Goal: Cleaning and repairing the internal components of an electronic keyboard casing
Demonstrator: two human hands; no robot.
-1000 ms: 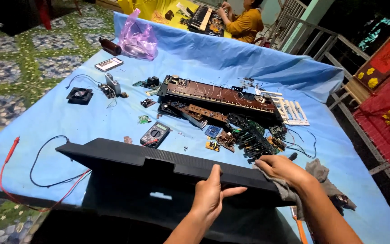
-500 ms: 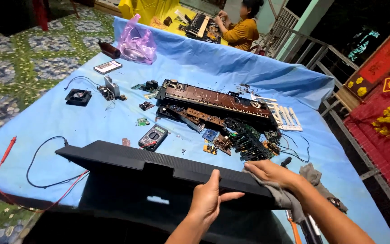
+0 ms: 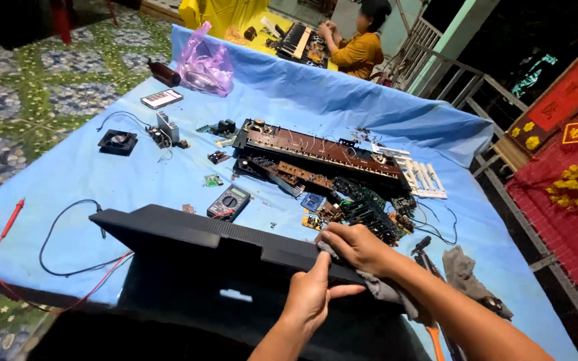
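The left hand (image 3: 312, 294) lies spread flat against the black panel (image 3: 188, 234). The right hand (image 3: 356, 247) presses a grey cloth (image 3: 386, 291) on the panel's top edge, just above the left grip.

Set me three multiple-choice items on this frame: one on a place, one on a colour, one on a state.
1. Where does the multimeter lie?
A. On the blue cloth beyond the black panel
B. In the pink bag
C. On the patterned floor

2. What colour is the cloth covering the table?
A. Green
B. Blue
C. White

3. What is the right hand doing?
A. Hanging free of everything
B. Pressing a grey rag against the black panel's edge
C. Holding a red probe

Answers:
1 A, it sits just past the black panel on the cloth.
2 B, the cloth is light blue throughout.
3 B, the grey rag is bunched under it, beside the left hand resting on the panel.
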